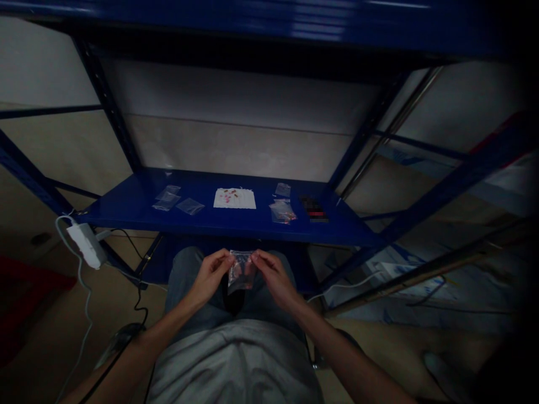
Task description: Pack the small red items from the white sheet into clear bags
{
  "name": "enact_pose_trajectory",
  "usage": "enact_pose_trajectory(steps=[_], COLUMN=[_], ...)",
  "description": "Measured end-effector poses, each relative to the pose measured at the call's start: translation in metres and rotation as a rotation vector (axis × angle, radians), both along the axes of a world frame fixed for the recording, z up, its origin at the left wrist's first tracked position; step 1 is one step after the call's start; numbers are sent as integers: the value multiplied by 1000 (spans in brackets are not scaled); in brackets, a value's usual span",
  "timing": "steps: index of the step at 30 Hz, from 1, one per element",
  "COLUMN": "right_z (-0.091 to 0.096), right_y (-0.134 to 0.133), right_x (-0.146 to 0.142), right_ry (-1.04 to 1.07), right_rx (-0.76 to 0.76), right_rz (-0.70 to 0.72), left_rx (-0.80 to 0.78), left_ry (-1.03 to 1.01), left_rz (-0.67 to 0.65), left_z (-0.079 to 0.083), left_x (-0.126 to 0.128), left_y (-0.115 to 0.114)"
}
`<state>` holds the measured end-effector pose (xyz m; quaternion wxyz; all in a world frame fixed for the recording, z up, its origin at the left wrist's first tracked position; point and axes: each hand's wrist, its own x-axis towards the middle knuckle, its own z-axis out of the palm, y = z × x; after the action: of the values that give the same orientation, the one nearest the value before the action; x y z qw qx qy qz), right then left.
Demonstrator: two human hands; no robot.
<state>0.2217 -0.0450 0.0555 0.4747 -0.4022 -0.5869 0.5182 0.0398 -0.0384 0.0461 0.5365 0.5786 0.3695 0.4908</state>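
Between my two hands hangs a small clear zip bag (241,272), held by its top edge above my lap. My left hand (214,271) pinches its upper left corner. At the upper right corner, my right hand (272,272) grips it between thumb and finger. Whether anything lies inside the bag, I cannot tell. Beyond my hands, on the blue shelf, a white sheet (246,200) carries several small pink and brown pills or capsules (228,195). Flat clear bags (167,198) lie to its left. To its right are more bags (283,211), some with reddish contents.
A dark strip with a red part (315,210) lies near the right end of the blue shelf (236,224). A white power strip (87,245) with cables hangs at the left post. Another blue shelf (252,22) spans overhead.
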Motion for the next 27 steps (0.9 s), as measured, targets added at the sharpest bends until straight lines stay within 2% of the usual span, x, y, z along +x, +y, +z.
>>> enact_pose_trajectory(steps=[6, 12, 18, 22, 27], right_z=[3, 6, 0, -1, -2], right_y=[6, 1, -10, -10, -7], right_x=[2, -11, -18, -20, -23], right_ry=[-22, 64, -1, -5, 43], right_rx=[-17, -63, -1, 27, 10], right_rz=[10, -19, -65, -22, 12], left_rx=[-31, -72, -4, -1, -41], left_ry=[-40, -124, -56, -48, -75], left_rz=[-15, 130, 27, -25, -27], left_z=[-2, -3, 2, 2, -4], left_x=[4, 8, 5, 9, 12], left_y=[2, 2, -7, -7, 0])
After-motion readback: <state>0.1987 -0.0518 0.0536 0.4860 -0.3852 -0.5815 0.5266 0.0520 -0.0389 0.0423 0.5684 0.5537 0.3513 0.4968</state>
